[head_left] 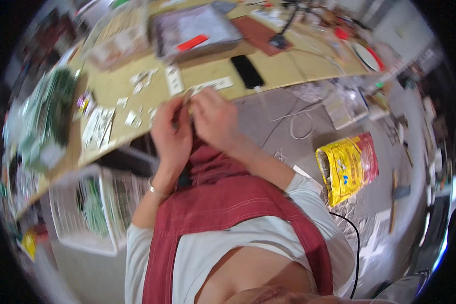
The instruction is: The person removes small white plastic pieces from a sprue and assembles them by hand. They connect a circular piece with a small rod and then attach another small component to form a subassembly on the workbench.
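Note:
Just off the table's front edge, my left hand [171,133] and my right hand [216,119] meet with curled, pinching fingers. Whatever lies between the fingertips is small and smeared by motion, so I cannot make it out. Right beyond them on the wooden table are a white printed strip [212,84] and a white printed tag [174,80]. To the left lie small white paper pieces [133,118] and printed sheets [98,127]. A black phone [247,71] with a cable plugged in rests right of the strip.
Green plastic-wrapped packs [48,116] are stacked at the table's left. Behind stand a clear bin [99,55] and a grey tray [159,48] holding a red piece [192,42]. A white crate [109,213] is below left; a yellow bag [345,169] stands on the floor at right.

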The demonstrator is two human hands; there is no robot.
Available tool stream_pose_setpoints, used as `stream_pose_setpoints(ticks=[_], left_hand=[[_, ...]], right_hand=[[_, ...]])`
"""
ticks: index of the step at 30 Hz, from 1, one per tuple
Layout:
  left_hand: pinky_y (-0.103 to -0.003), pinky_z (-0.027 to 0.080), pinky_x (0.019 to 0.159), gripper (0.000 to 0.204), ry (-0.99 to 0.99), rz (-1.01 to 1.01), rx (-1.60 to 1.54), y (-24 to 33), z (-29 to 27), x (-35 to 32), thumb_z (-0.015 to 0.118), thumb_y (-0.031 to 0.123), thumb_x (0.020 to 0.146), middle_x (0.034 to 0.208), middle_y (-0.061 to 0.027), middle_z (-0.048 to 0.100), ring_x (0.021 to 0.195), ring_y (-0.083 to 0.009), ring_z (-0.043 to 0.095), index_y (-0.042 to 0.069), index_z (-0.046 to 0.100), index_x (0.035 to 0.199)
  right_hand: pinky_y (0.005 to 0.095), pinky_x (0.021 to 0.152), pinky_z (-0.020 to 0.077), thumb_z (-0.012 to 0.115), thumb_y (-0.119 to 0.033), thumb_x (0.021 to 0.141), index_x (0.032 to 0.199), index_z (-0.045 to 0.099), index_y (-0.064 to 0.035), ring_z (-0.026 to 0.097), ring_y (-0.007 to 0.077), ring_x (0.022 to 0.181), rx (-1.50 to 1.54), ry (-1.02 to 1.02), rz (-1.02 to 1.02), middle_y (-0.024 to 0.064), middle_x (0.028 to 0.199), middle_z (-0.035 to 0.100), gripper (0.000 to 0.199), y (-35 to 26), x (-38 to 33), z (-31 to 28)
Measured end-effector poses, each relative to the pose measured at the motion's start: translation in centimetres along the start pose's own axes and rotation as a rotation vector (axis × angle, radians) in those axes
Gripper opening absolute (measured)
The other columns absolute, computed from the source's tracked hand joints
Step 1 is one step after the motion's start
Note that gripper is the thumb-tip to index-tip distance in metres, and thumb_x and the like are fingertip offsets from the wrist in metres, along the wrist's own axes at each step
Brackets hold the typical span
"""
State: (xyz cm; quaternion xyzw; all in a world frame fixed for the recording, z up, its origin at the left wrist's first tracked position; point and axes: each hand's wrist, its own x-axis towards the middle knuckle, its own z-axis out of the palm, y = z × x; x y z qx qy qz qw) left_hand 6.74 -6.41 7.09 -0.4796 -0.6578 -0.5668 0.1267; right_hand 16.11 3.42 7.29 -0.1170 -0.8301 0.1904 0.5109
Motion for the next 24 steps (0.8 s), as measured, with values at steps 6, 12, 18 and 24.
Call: stream_pose_setpoints(ticks=[6, 12, 18, 24], left_hand=[[-0.038, 0.049, 0.066, 0.017, 0.072, -0.07, -0.028, -1.3, -0.5, -0.1, 0.067, -0.004, 0.09, 0.085, -0.0142, 0.061, 0.073, -0.0302, 0.062, 0.002, 0.067, 0.106], [-0.039, 0.049, 0.066, 0.017, 0.066, -0.079, 0.03, -2.8, -0.2, 0.3, 0.067, -0.005, 0.09, 0.087, -0.0138, 0.061, 0.074, -0.0308, 0.061, 0.002, 0.065, 0.106], [-0.033, 0.05, 0.07, 0.018, 0.027, -0.143, 0.042, -4.7, 0.1, -0.1, 0.067, -0.004, 0.093, 0.09, -0.013, 0.062, 0.077, -0.0259, 0.061, 0.001, 0.065, 0.11], [-0.031, 0.05, 0.07, 0.019, -0.066, -0.271, -0.028, -5.8, -1.3, 0.4, 0.065, 0.001, 0.097, 0.09, -0.0117, 0.063, 0.078, -0.023, 0.062, 0.002, 0.067, 0.116]], right_hand=[[0.0421, 0.064, 0.0509, 0.066, 0.002, 0.087, 0.092, 0.062, -0.0019, 0.063, 0.0354, 0.075, 0.096, -0.037, 0.032, 0.0142, 0.087, 0.06, 0.008, -0.1, 0.5, 2.5], [0.042, 0.065, 0.0511, 0.065, 0.002, 0.087, 0.093, 0.061, -0.0013, 0.063, 0.0352, 0.075, 0.113, -0.088, 0.049, 0.0141, 0.088, 0.06, 0.008, 1.2, 0.7, 4.1], [0.0435, 0.065, 0.0522, 0.067, -0.002, 0.088, 0.094, 0.062, -0.0028, 0.063, 0.0362, 0.076, 0.148, -0.181, 0.105, 0.0138, 0.088, 0.061, 0.008, 2.4, 0.8, 5.4], [0.0415, 0.066, 0.0516, 0.069, -0.005, 0.089, 0.095, 0.065, -0.0027, 0.065, 0.0336, 0.076, 0.307, -0.305, 0.269, 0.0148, 0.087, 0.064, 0.007, 4.0, 1.2, 6.5]])
